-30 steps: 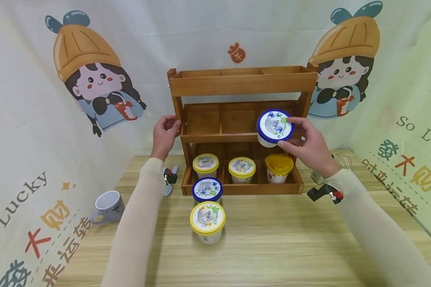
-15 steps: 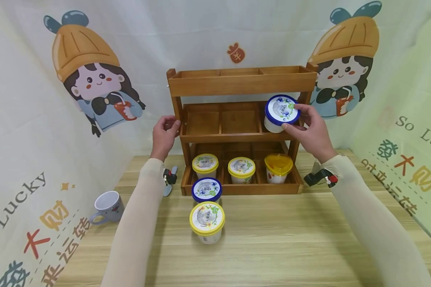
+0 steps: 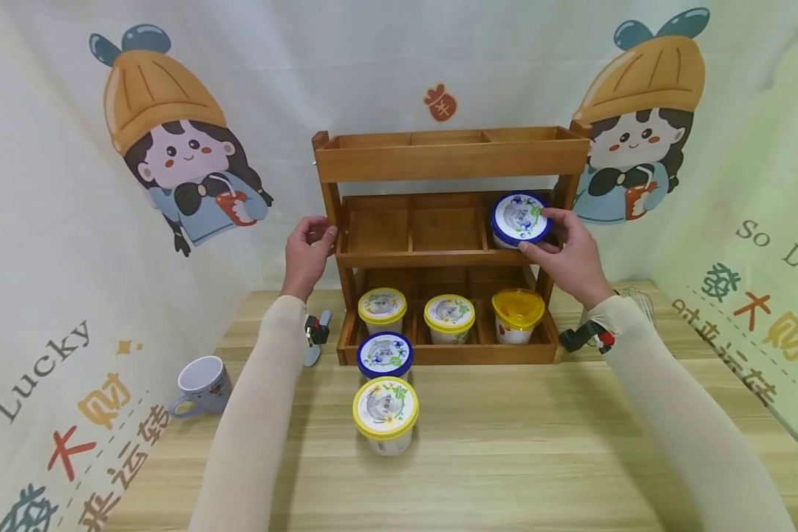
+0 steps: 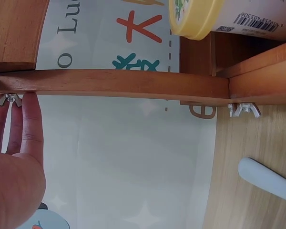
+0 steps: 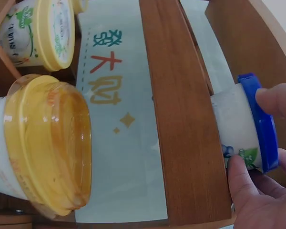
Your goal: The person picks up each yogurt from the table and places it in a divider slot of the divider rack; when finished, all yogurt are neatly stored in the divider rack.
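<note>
My right hand (image 3: pixel 568 255) holds a white tub with a blue lid (image 3: pixel 521 218) by its lid edge and side. The tub sits in the right compartment of the middle shelf on a wooden rack (image 3: pixel 452 162), its lower part hidden by the shelf's front board. In the right wrist view the thumb lies on the blue lid (image 5: pixel 262 124) and a finger on the white wall. My left hand (image 3: pixel 308 251) touches the rack's left side; in the left wrist view its straight fingers (image 4: pixel 32 124) meet the wooden side piece (image 4: pixel 133 85) beside a wing nut (image 4: pixel 10 98).
Two yellow-lidded tubs (image 3: pixel 448 314) and a cup with a clear yellow dome (image 3: pixel 517 314) fill the bottom shelf. In front stand a blue-lidded tub (image 3: pixel 384 353) and a yellow-lidded tub (image 3: pixel 386 410). A mug (image 3: pixel 202 384), a pale blue-grey utensil (image 3: pixel 314 351) and a whisk (image 3: pixel 638 303) flank the rack.
My right hand has carried the blue-lidded tub up and right, then lowered it into the middle shelf's right compartment. My left hand has stayed at the rack's side.
</note>
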The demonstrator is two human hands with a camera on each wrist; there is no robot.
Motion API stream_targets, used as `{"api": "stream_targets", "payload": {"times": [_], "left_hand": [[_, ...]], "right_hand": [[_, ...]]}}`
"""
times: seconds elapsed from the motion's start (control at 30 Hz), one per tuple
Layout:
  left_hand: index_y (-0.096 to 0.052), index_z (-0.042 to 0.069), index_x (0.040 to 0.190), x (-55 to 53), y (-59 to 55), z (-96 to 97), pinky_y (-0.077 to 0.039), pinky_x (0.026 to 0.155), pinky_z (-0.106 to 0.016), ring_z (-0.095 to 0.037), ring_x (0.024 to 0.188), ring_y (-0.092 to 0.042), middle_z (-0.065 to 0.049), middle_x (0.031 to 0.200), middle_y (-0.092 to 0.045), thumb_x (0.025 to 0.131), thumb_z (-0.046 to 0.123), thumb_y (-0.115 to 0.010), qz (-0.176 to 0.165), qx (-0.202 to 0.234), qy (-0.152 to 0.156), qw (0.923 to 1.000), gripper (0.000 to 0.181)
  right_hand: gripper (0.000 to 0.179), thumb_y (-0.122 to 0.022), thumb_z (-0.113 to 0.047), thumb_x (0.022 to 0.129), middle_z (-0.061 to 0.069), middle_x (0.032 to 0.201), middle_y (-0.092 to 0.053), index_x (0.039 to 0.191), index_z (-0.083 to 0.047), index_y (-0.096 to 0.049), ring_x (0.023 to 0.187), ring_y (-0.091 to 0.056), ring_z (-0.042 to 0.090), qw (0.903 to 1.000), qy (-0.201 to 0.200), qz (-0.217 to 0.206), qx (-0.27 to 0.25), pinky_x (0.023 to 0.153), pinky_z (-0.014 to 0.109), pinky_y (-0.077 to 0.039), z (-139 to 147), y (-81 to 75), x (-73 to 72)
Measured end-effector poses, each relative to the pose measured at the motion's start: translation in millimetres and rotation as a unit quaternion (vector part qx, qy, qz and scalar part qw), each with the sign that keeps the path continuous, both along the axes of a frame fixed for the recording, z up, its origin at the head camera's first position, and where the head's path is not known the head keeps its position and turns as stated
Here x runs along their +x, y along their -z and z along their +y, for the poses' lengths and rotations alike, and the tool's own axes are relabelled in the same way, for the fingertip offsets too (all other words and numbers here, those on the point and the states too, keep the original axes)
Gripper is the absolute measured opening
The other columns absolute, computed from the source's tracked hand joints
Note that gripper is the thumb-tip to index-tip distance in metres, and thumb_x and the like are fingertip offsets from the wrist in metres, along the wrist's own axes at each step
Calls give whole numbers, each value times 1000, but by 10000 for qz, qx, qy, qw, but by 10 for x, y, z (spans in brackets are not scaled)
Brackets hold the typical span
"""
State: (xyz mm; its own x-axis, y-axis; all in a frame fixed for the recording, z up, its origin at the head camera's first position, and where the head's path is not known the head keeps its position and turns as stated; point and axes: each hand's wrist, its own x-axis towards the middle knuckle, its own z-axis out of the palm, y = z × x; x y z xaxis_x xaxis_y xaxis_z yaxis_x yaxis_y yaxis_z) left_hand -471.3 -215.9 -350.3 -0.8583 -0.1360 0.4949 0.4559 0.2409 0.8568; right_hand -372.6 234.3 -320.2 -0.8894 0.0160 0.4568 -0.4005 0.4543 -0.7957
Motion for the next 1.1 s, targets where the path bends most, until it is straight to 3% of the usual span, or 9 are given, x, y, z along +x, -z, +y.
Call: {"api": "stream_targets", "payload": {"times": [0.13,0.27,0.47,0.77,0.97,1.1], "left_hand": [[-65,7,131,8,10,-10,-64,85,-25,-19,115,-66,-10,125,-67,103,25,-70,76,35,-19,10000,33],[-65,8,132,-1,6,-32,-64,86,-24,-21,119,-65,-11,128,-67,103,26,-70,94,1,-20,10000,34],[-64,10,136,-1,-16,-17,-64,95,-31,-24,125,-64,-12,134,-65,104,29,-69,-7,-53,23,10000,38],[-64,8,134,-7,22,-16,-64,95,-34,-26,126,-66,-14,133,-66,104,26,-69,99,-57,40,9999,36],[-64,8,134,0,35,1,-64,93,-31,-24,124,-66,-13,131,-67,104,25,-69,124,-51,18,9999,35],[-65,7,132,-2,41,12,-64,92,-30,-23,121,-67,-13,129,-67,104,23,-69,196,-38,-48,9998,33]], "right_hand": [[66,-76,-20,99,20,155,-48,154,-4,-43,144,-53,37,10000,-8,1,63,103,28,-54,5,27,-3],[68,-75,-22,99,19,158,-48,156,-7,-42,144,-53,37,9998,36,-34,204,104,34,-54,20,8,27],[72,-73,-26,101,17,165,-43,163,-13,-38,147,-52,38,9992,20,-293,264,106,39,-52,48,5,149],[69,-74,-25,100,14,164,-46,160,-11,-43,145,-54,36,9999,-44,-96,11,98,15,-53,115,93,270],[64,-73,-25,102,15,160,-51,158,-8,-45,144,-54,37,10000,6,-34,93,104,20,-54,136,186,378],[59,-72,-23,102,17,156,-55,154,-6,-49,142,-55,38,9998,-210,-7,57,101,12,-53,106,303,430]]}}
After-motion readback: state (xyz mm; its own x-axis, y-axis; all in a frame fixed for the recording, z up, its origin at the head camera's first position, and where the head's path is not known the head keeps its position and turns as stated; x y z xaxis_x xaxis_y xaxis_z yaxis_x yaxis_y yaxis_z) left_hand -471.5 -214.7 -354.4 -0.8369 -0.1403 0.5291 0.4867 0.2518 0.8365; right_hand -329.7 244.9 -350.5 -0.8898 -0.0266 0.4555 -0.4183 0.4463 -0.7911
